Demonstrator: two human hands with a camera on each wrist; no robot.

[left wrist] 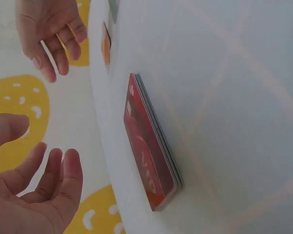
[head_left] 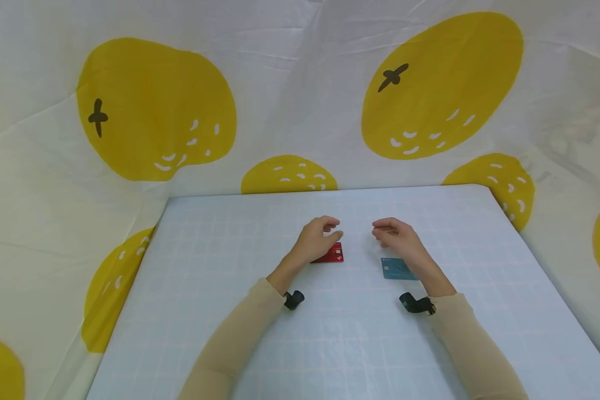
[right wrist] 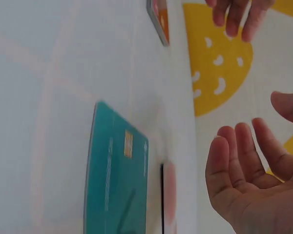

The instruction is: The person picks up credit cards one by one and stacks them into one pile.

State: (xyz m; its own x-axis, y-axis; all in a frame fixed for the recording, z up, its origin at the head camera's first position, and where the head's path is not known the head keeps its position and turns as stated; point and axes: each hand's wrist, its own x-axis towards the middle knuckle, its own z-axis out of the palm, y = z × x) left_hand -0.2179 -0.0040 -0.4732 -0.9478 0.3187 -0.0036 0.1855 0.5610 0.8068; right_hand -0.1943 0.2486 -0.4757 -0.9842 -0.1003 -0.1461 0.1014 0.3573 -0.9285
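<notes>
A small stack of cards with a red card (head_left: 336, 255) on top lies on the table, partly hidden by my left hand (head_left: 316, 241) in the head view. In the left wrist view several card edges show under the red card (left wrist: 147, 151). That hand is raised over the stack, fingers loosely bent, holding nothing. My right hand (head_left: 401, 240) hovers above and beyond a teal card (head_left: 393, 269), its fingers also loosely curved around nothing. The teal card's chip side (right wrist: 115, 180) faces up in the right wrist view. A gap separates the two hands.
Beside the teal card lies a flat pinkish piece (right wrist: 169, 195) with a dark edge, mostly hidden in the head view. The pale checked tabletop (head_left: 330, 344) ends at a back edge before a white cloth (head_left: 300, 100) printed with yellow fruit.
</notes>
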